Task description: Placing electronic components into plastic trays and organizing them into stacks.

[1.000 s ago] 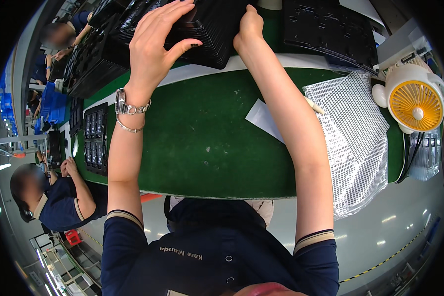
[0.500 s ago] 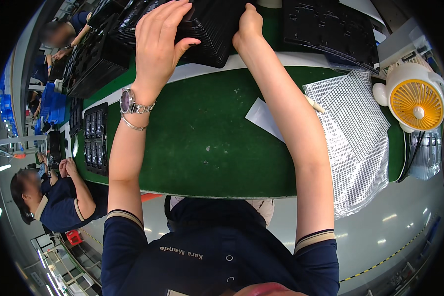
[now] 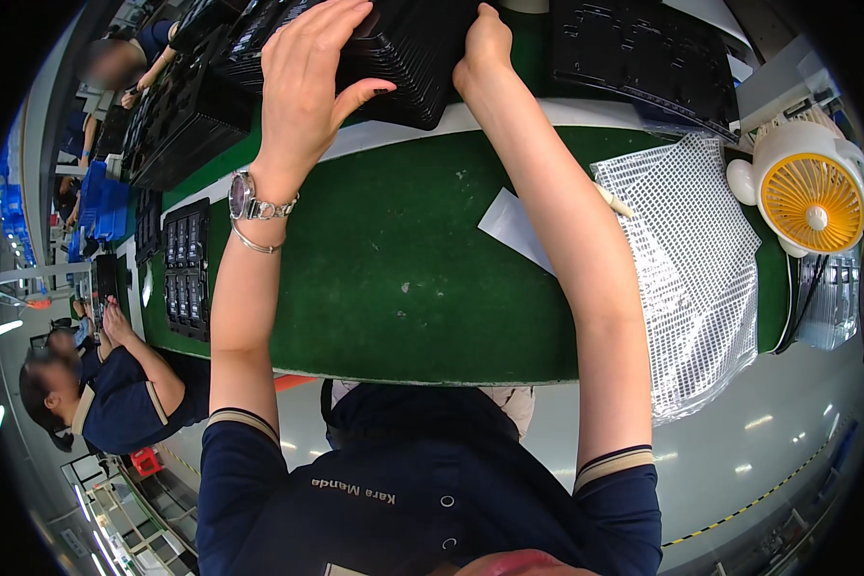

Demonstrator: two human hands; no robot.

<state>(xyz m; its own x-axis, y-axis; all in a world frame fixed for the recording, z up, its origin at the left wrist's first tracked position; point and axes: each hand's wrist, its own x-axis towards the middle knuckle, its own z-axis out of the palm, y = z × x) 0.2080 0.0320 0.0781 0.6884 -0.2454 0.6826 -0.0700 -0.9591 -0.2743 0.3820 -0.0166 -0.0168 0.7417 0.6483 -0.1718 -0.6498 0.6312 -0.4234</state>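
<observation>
A tall stack of black plastic trays (image 3: 408, 72) stands at the far edge of the green mat, cut off by the top of the view. My left hand (image 3: 307, 86) is at the stack's left side, fingers stretched and thumb spread toward the stack's near corner. Whether its fingertips touch the trays is hard to see. At the right side of the stack is my right hand (image 3: 487, 48); its fingers are mostly hidden behind the hand or beyond the top edge, so its grip does not show.
A black tray (image 3: 643, 62) lies far right. Below it are a white-checked clear bag (image 3: 686, 278), a pale pen-like stick (image 3: 612, 200), a white sheet (image 3: 516, 228) and a yellow-white fan (image 3: 808, 197). A dark tray with small compartments (image 3: 187, 269) lies left, near a co-worker (image 3: 115, 394).
My left hand and wrist have shifted slightly left, with the thumb stretched straighter. My right hand is almost unmoved. The co-worker at the left has changed head and arm position.
</observation>
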